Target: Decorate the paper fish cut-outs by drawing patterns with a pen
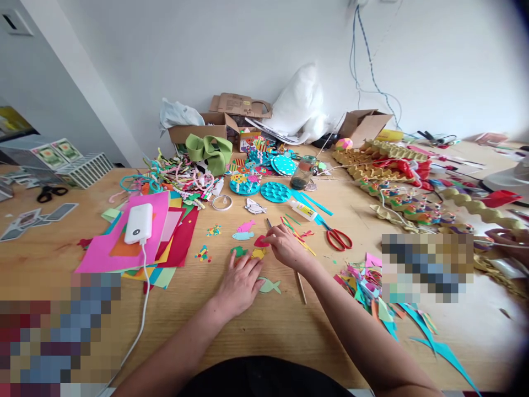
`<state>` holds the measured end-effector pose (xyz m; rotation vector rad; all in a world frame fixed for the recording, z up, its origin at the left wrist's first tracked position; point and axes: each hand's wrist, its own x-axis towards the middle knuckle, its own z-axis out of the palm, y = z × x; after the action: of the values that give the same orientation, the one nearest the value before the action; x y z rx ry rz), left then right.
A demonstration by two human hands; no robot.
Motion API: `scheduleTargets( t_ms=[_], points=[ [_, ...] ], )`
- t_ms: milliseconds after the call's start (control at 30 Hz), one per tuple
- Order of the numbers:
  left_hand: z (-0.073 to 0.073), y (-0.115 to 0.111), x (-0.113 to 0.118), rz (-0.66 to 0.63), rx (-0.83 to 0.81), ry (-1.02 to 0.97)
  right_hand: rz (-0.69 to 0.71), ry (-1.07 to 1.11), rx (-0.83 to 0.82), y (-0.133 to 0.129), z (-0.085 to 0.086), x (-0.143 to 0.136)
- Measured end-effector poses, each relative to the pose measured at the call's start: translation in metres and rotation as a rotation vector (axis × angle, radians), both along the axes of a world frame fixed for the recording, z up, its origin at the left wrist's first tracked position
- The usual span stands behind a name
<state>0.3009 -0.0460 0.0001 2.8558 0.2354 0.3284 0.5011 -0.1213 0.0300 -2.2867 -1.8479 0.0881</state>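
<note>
My left hand (241, 280) lies spread on the table, its fingertips by a green paper fish (238, 251) and a yellow paper piece (259, 253). Under its thumb side is a pale green fish (270, 285). My right hand (281, 245) is bent with fingers together at a red paper piece (260, 241); its exact grip is hard to make out. Above them lie a pink fish (247, 226) and a light blue fish (243, 236). A wooden stick (301, 288) passes beneath my right wrist. Two piles of small paper dots (214, 230) sit to the left.
Coloured sheets bear a white power bank (139, 223) at left. Red-handled scissors (339, 239), a glue bottle (303, 210) and paper scraps (367, 281) lie right. Behind stand a glass jar (303, 172) and blue discs (275, 192). Another person's hand (509, 242) shows at the far right.
</note>
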Motion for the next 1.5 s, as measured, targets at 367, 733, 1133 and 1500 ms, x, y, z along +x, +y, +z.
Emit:
scheduleTargets(
  t_ms=[367,733,1133,1500],
  points=[
    [0.001,0.005,-0.002,-0.074,-0.035,-0.052,0.003,-0.030,0.068,0.008,-0.008,-0.012],
    [0.008,0.038,-0.010,0.198,-0.025,-0.160,0.173,0.046,0.086,-0.027,-0.012,-0.025],
    [0.007,0.040,-0.011,0.238,0.042,-0.126,0.055,-0.116,0.059,-0.026,-0.009,-0.038],
    [0.006,0.039,-0.013,0.036,0.041,-0.107,0.049,-0.101,0.064,-0.027,-0.017,-0.037]
  ],
)
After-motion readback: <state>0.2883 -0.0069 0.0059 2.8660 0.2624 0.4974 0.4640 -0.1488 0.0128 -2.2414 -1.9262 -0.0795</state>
